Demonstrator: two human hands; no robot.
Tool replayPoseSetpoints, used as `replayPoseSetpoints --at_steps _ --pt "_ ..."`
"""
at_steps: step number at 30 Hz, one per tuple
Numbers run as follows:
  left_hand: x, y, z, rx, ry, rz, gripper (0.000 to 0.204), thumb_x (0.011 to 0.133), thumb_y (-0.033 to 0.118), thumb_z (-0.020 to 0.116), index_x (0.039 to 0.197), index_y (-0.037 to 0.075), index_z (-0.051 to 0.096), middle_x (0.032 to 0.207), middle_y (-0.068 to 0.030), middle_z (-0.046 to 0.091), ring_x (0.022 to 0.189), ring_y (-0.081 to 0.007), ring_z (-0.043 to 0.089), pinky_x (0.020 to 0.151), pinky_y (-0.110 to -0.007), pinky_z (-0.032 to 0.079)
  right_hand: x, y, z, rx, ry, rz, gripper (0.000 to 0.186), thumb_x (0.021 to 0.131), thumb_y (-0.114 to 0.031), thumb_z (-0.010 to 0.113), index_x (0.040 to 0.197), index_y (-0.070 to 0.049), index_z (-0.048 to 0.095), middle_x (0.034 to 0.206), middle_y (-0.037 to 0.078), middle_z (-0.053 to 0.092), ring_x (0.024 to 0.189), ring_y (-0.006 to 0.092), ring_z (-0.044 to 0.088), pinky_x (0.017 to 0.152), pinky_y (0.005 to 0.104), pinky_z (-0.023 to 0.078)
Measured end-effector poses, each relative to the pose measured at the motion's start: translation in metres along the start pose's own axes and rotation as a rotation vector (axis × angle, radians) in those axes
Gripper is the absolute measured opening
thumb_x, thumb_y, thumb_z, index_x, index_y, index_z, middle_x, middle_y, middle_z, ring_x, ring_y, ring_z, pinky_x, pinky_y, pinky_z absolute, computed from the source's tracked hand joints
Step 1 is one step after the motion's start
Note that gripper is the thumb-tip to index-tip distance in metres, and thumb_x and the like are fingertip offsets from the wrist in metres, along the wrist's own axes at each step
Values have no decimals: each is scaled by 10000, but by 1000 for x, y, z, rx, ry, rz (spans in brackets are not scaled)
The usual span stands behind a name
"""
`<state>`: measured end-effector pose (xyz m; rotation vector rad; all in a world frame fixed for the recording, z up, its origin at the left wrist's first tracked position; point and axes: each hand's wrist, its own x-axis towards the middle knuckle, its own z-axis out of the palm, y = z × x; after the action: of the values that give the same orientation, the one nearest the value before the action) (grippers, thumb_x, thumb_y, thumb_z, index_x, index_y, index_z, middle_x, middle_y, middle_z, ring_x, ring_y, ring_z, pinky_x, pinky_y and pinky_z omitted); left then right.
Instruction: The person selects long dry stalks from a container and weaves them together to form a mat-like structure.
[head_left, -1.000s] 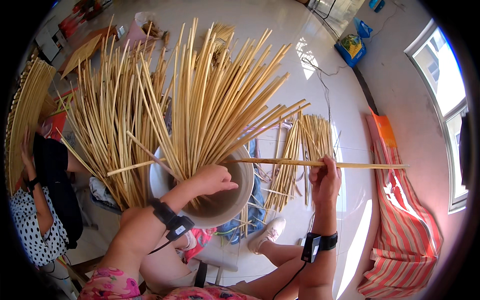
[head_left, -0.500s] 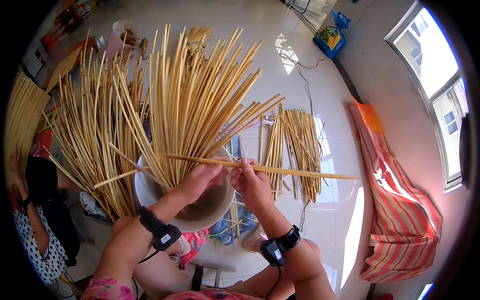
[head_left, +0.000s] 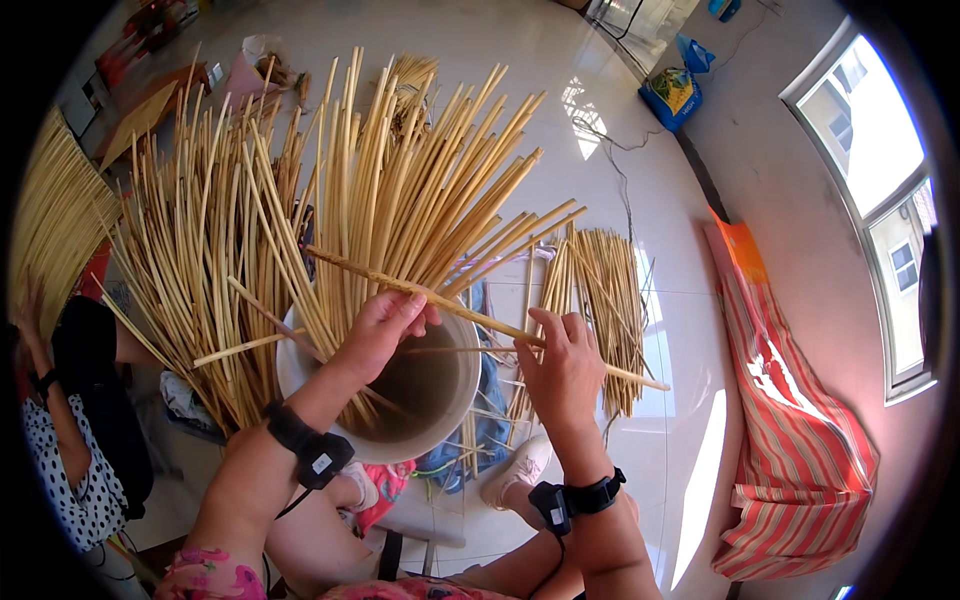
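A long tan plant stalk (head_left: 460, 308) slants across in front of me, its left end higher than its right. My left hand (head_left: 385, 325) pinches it near the middle, above the mouth of a white bucket (head_left: 468, 390). Further right, the fingers of my right hand (head_left: 568, 365) are closed round the same stalk. A thin pale strip (head_left: 455, 350) runs over the bucket toward my right fingers; whether it joins the stalk, I cannot tell. Many upright stalks (head_left: 400, 190) fan out of the bucket, and a second thick bundle (head_left: 205, 250) leans to its left.
Shorter stalks (head_left: 610, 320) lie on the tiled floor to the right. A striped red cloth (head_left: 800, 430) hangs by the wall under a window. A blue bag (head_left: 672, 95) sits far right. At left, another person in a dotted garment (head_left: 80, 480) is beside a slatted mat (head_left: 60, 220).
My hands have moved apart along the stalk, the right one going right. The stalk has tilted, its left end rising and its right end dropping. The view has shifted slightly.
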<state>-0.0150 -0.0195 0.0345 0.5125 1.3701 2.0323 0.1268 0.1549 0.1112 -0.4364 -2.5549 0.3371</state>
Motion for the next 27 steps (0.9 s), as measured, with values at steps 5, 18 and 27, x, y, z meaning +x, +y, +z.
replayPoseSetpoints --at_steps 5,18,27 --pt "0 -3 4 110 -123 -65 239 979 259 470 971 52 588 879 -35 608 732 -75 520 708 -223 446 2 30 -3 -63 -26 16 90 742 -170 704 776 -110 647 749 48 535 731 251 570 606 366 459" --pt "10 -64 -11 671 -147 -52 629 851 204 603 1348 -72 335 1314 -280 434 1223 -353 439 1026 -361 350 16 99 -57 99 706 238 200 935 -179 567 856 4 583 662 27 501 589 86 488 505 250 411" --pt "20 -81 -24 613 -94 -262 439 878 181 517 1242 -63 487 1212 -245 548 1117 -321 546 965 -361 412 13 80 -47 1163 579 508 208 962 -201 511 819 -51 529 600 -47 382 467 12 277 401 175 194"
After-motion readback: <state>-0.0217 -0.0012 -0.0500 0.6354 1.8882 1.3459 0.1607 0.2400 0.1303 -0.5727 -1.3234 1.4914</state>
